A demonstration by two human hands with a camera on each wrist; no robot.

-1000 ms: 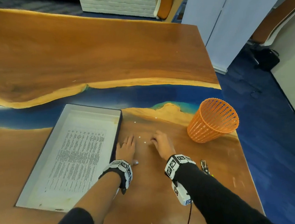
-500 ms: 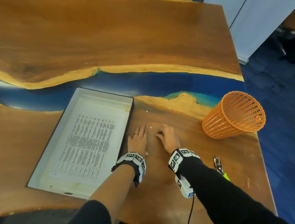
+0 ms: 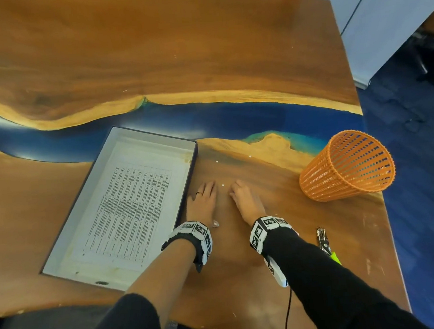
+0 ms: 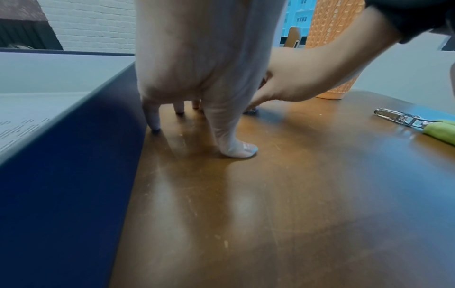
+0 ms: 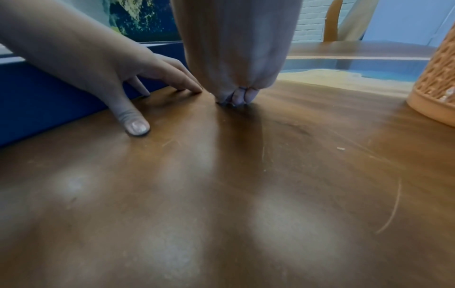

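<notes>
White paper dot (image 3: 222, 185) on table (image 3: 228, 59), just left of right hand (image 3: 245, 203), fingertips bunched on the wood, pinched contents unseen; left hand (image 3: 203, 207) flat, fingers spread, about equally close.

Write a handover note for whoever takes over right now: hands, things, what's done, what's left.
Left hand: flat on the table beside the tray, fingers straight, holding nothing.
Right hand: fingertips bunched down on the table; whether they pinch anything is hidden.
Things: paper dots lie loose, one between the hands, two farther out. Basket to the right, hole punch by the right wrist.
Done: unclear.
Left: probably gather the loose dots, perhaps into the basket.
</notes>
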